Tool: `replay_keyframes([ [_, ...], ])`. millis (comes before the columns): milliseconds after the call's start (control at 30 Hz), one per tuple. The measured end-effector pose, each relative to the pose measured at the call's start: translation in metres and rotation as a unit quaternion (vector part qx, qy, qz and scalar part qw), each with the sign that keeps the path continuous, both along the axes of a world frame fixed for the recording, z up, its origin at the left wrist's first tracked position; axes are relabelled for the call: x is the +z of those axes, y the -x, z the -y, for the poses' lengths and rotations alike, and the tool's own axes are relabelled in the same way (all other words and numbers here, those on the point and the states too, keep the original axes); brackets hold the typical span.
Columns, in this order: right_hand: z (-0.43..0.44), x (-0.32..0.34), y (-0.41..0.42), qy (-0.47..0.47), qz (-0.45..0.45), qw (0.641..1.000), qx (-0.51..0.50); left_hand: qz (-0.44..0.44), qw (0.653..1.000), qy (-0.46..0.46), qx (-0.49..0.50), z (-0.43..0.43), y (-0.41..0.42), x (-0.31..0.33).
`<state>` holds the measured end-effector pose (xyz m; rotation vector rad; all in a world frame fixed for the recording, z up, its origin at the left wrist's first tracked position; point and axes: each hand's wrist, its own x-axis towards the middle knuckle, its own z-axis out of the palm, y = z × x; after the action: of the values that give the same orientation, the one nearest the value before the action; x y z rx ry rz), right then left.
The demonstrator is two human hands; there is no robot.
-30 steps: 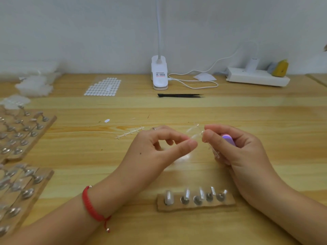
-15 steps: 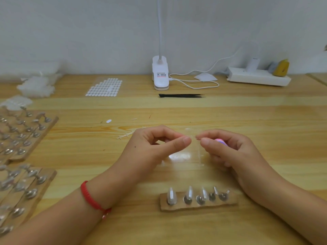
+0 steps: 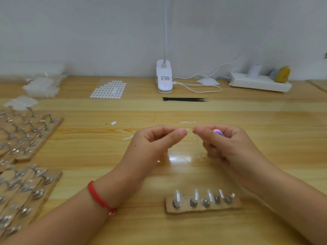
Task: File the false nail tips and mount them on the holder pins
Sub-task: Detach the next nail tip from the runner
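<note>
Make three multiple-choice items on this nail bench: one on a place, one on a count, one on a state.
1. Where do the black tweezers lie?
A) just in front of the white lamp base
B) inside a drawer
C) on the floor
2. How many pins stand on the near cardboard holder?
A) three
B) five
C) eight
3. What is the right hand doing?
A) lying flat and empty
B) gripping a pink-purple item in curled fingers
C) pointing at the wall
Answers: 1 A, they lie just nearer than the lamp's foot; 2 B, five metal bases show in a row; 3 B, the item peeks out between the fingers.
</note>
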<state>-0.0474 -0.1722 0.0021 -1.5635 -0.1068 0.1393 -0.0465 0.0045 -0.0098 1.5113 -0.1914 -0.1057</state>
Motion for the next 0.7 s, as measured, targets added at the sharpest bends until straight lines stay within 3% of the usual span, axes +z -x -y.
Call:
replay_keyframes([
  [433, 0.009, -0.007, -0.004, -0.033, -0.039, 0.995, 0.091, -0.054, 0.996, -0.002, -0.074, -0.006, -0.004, 0.003],
  [700, 0.009, -0.007, -0.002, 0.017, -0.001, 0.988, 0.153, -0.009, 0.993, 0.003, -0.118, -0.006, -0.003, 0.005],
])
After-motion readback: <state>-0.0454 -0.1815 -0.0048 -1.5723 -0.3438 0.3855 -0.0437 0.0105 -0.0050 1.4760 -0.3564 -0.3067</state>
